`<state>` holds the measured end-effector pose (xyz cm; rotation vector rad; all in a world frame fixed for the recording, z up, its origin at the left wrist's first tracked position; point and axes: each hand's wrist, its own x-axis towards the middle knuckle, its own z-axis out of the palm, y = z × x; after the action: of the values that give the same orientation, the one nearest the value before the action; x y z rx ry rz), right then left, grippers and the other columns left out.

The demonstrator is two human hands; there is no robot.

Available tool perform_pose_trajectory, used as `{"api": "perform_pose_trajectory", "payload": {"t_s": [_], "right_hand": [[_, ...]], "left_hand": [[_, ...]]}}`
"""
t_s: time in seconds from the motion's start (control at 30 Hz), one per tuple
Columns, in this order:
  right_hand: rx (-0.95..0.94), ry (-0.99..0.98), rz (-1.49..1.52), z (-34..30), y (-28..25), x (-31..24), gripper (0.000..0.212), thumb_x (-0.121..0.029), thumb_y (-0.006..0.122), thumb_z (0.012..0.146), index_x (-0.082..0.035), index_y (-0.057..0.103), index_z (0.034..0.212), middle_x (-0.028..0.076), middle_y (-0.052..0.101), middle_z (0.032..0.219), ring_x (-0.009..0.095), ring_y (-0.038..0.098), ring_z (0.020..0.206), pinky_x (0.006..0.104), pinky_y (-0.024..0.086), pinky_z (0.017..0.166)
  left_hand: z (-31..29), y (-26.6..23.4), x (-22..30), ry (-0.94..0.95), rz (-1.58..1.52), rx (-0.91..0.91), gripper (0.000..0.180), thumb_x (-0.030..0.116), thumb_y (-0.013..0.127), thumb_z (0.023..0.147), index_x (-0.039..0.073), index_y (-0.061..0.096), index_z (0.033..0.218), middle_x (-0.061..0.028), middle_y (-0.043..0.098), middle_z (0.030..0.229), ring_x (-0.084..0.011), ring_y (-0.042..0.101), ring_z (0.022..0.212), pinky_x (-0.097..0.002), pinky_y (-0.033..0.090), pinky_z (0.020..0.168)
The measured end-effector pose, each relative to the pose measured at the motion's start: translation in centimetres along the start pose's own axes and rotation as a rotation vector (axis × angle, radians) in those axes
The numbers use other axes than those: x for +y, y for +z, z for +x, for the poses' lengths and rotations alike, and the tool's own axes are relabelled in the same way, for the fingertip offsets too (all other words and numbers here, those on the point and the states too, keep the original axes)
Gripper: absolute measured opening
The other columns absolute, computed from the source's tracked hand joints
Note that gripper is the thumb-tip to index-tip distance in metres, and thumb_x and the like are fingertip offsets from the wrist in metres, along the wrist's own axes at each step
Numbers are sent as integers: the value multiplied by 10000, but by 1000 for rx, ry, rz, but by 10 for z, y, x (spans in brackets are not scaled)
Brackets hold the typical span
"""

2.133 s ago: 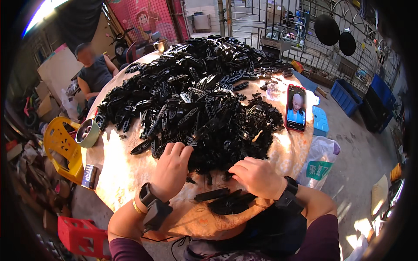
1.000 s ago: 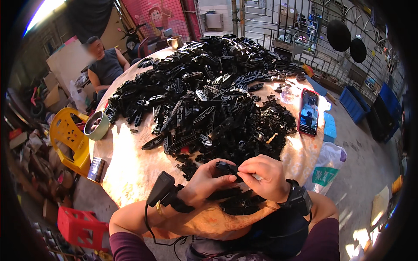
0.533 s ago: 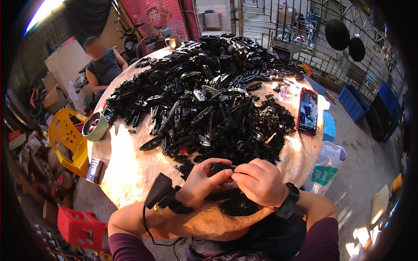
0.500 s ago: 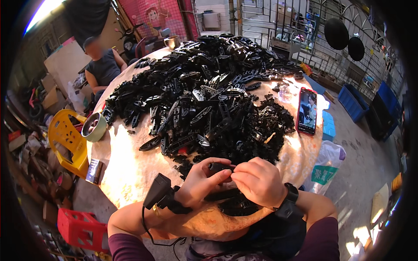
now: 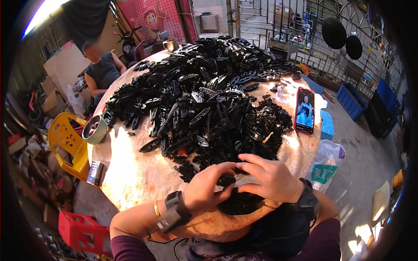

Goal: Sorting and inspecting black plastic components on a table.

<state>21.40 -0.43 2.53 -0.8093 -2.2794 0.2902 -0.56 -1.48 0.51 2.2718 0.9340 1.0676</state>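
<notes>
In my left hand (image 5: 210, 185) a small black plastic part (image 5: 226, 179) is pinched between thumb and fingers, over the near edge of the table. My right hand (image 5: 273, 180) is beside it, thumb and fingers apart, its fingertips close to the left fingertips. Nothing shows in its grasp. Just beyond both hands spreads a heap of small black plastic parts (image 5: 272, 126). Behind it rises a bigger pile of long, slotted black pieces (image 5: 196, 93). More black pieces (image 5: 239, 204) lie below my hands, partly hidden by them.
On the cloth-covered table (image 5: 130, 169) stand a phone (image 5: 305, 111) with a lit screen, a green bowl (image 5: 95, 129) and a metal cup (image 5: 171, 45). A person (image 5: 102, 69) sits at the far left. A yellow chair (image 5: 67, 143), red stool (image 5: 82, 230) and blue crates (image 5: 352, 102) surround the table.
My right hand has opened its fingers and shifted slightly right. My left hand has turned and come a little nearer, still holding the black part. The phone picture differs.
</notes>
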Motion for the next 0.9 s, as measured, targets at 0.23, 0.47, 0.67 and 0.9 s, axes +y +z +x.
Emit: {"api": "perform_pose_trajectory", "payload": {"t_s": [0.23,0.47,0.67,0.9], "right_hand": [[197,161,-484,-62,-34,18,265,-103,710,784,-22,632,1024,128,647,1017,314,640,829,400,514,723],[299,794,-786,-297,-9,57,240,-74,626,836,3,623,1063,167,638,983,370,600,893,420,493,780],[207,1395,-222,-472,117,81,271,-138,659,830,-4,643,1066,147,661,893,317,634,749,407,510,699],[173,1472,-107,-463,128,81,268,-136,662,828,-5,645,1060,145,661,887,310,634,743,403,509,694]], "left_hand": [[-1,-2,-5,358,324,-121,634,145,786,738,-9,506,1286,-98,645,946,-263,620,801,-342,536,679],[-3,10,-1,392,315,-180,530,247,744,776,64,570,1243,-64,642,1030,-253,613,932,-354,508,762],[-9,9,2,360,318,-210,505,263,749,771,94,589,1219,-59,621,1135,-255,591,1014,-374,480,782],[-10,11,2,350,320,-191,457,257,755,775,90,612,1176,-76,602,1181,-281,568,1084,-395,478,845]]}}
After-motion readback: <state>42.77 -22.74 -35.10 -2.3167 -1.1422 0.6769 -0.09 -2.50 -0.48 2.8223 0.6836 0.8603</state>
